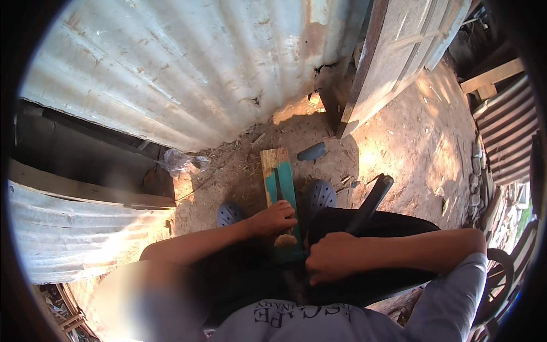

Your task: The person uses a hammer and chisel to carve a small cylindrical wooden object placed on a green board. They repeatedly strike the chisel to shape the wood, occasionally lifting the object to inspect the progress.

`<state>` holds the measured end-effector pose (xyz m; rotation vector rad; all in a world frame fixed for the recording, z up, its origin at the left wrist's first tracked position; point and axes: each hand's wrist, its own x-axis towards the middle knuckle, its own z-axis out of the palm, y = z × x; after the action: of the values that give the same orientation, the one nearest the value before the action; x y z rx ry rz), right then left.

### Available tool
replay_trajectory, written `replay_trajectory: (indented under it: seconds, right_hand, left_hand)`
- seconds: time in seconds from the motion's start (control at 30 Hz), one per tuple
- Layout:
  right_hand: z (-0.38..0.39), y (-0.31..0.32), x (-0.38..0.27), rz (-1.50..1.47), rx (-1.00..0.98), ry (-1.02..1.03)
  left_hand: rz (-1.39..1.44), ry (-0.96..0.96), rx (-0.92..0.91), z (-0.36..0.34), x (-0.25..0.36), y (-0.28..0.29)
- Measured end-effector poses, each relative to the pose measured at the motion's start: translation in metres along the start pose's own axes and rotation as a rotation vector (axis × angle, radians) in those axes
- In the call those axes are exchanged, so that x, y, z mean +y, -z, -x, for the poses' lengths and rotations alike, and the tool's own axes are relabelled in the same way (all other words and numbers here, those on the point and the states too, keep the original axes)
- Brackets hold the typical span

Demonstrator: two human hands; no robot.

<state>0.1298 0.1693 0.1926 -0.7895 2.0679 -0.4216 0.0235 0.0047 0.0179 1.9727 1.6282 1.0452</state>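
A partly green-painted wooden board (286, 171) extends away from me between my feet, its far end bare wood. My left hand (276, 219) is closed on a chisel (279, 191) lying along the board; its dark narrow blade points away from me, and a round tan handle end shows behind the hand. To the right, above my dark trousers, my right hand (333, 259) is wrapped round a long dark bar-like tool (373, 196). One end of that tool sticks out to the upper right. Its other end, near my lap, is blurred, so its kind is unclear.
Grey perforated clogs (229, 214) flank the board. A dark grey scrap (311, 151) lies beyond it on the dirt floor, among wood chips. Corrugated metal sheeting (188, 62) rises ahead, a wooden door (387, 68) leans at right, and a clear plastic bag (183, 162) lies at left.
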Motion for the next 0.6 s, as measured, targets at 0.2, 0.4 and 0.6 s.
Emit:
replay_trajectory:
  seconds: [0.2,0.4,0.6]
  right_hand:
    - [0.001,0.010,-0.008,-0.080,-0.084,-0.099]
    - [-0.004,0.001,-0.006,-0.020,-0.086,-0.023]
    - [-0.008,-0.004,0.005,-0.021,-0.047,-0.079]
  left_hand:
    - [-0.006,-0.001,-0.035,0.002,-0.002,-0.001]
    - [-0.035,-0.003,-0.055,0.006,-0.006,-0.002]
    - [-0.131,0.030,-0.068,0.006,-0.013,0.010]
